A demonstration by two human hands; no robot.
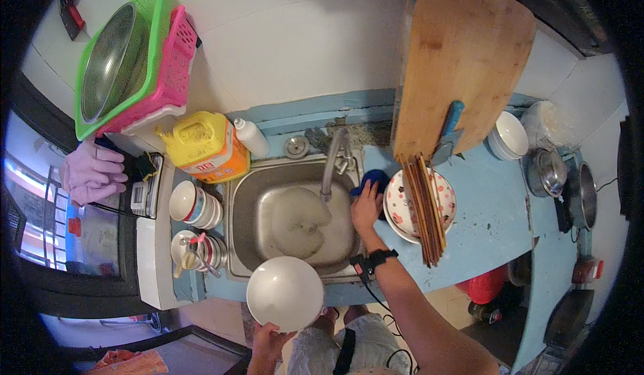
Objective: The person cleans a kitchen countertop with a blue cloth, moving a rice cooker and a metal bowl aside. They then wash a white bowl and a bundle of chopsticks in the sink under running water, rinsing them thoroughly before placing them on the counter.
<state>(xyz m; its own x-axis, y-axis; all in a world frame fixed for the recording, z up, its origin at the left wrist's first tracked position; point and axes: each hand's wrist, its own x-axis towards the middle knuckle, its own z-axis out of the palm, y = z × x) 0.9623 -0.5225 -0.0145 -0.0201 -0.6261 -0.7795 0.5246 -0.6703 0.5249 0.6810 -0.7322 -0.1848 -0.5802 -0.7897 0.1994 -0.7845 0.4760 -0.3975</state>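
My left hand (266, 342) grips the rim of a white bowl (285, 294), held at the sink's front edge with its pale inside facing up. To the right of the basin, my right hand (368, 210) has its fingers on a dark blue cloth (375, 181); whether they grip it I cannot tell. Just beside the cloth stands a stack of plates with a pink pattern (397, 201), a bundle of wooden chopsticks (425, 214) lying across it. Under the curved faucet (336, 156), a rounded patch of water spreads in the steel sink (246, 224).
Stacked bowls (183, 201) and cups with spoons (193, 249) line the sink's left side. Behind them are a yellow detergent jug (201, 143) and white bottle (251, 136). A wooden cutting board (463, 58), a cleaver (448, 146), white bowls (508, 136) and pots (546, 173) occupy the right.
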